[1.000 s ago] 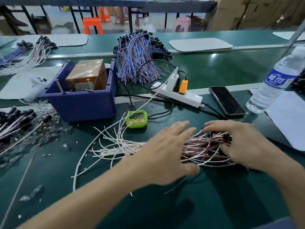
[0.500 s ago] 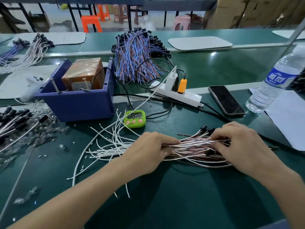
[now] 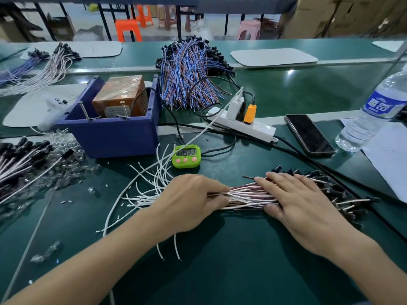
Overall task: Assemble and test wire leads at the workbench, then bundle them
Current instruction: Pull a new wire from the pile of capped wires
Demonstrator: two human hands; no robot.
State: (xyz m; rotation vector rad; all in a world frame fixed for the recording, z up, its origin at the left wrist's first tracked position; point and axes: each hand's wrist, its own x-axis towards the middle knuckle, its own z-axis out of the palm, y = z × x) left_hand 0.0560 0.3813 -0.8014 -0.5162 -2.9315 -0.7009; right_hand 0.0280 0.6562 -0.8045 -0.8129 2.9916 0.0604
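Blue bin holds orange block + 2 metal pins. Front-right of bin: L hand grips wire bundle; R hand presses it, fingers straight.

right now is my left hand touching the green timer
Apart. The head view shows a strip of bare bench between the left hand, which grips the wire bundle, and the green timer.

The left hand covers part of the wire leads, its fingertips tucked out of sight. The water bottle is cut off at the right edge. Digits on the timer are too blurred to read.
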